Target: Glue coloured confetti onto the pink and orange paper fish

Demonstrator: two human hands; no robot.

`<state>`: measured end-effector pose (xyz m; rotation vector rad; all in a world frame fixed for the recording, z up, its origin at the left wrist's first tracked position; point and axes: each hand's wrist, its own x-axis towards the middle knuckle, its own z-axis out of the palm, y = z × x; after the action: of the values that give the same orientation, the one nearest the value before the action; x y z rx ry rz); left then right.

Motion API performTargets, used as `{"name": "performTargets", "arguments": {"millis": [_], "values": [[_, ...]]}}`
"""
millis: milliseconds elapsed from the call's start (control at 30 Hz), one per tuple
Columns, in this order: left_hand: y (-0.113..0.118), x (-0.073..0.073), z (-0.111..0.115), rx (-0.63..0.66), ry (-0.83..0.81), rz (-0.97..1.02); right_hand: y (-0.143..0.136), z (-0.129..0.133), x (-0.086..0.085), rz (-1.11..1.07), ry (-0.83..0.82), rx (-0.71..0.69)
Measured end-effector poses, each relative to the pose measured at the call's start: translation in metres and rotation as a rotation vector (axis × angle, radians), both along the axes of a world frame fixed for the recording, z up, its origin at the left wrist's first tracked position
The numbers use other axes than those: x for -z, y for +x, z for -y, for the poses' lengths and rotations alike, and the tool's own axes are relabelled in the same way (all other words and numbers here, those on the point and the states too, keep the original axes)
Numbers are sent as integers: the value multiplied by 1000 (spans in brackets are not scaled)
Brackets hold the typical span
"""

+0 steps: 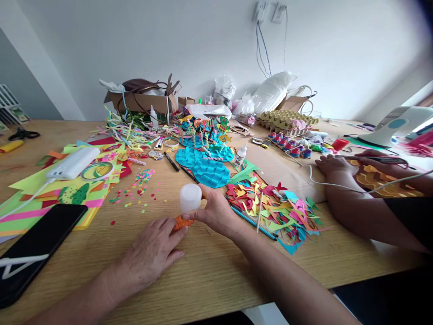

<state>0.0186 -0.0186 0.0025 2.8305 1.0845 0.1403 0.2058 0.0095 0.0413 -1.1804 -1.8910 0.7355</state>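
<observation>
Near the middle of the table, my right hand [214,210] is closed around a frosted white plastic bottle [190,197]. The bottle's lower end is close to a small orange piece [181,223], which looks like patterned paper. My left hand [154,246] rests low over the wood, its fingertips closed on the left side of that orange piece. Fingers cover part of the piece, so its full outline is hidden. Beyond the bottle lie overlapping round blue paper shapes [211,173] with folded scales.
Colourful paper scraps [270,207] and blue pens [253,222] lie right of my hands. At left are a black phone [40,248], a white power bank [73,163] and confetti [145,176]. A co-worker's hands [334,166] work at right beside a glue bottle [241,155] and cable.
</observation>
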Motion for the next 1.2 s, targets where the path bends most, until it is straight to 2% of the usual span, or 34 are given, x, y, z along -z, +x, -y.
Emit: {"name": "performTargets", "arguments": {"millis": [267, 500, 1200], "values": [[1, -3, 1, -16, -13, 3, 1, 1, -1, 40, -13, 18], [-2, 3, -2, 0, -4, 40, -4, 3, 0, 83, 9, -1], [-3, 4, -1, 12, 26, 20, -9, -2, 6, 3, 38, 4]]}}
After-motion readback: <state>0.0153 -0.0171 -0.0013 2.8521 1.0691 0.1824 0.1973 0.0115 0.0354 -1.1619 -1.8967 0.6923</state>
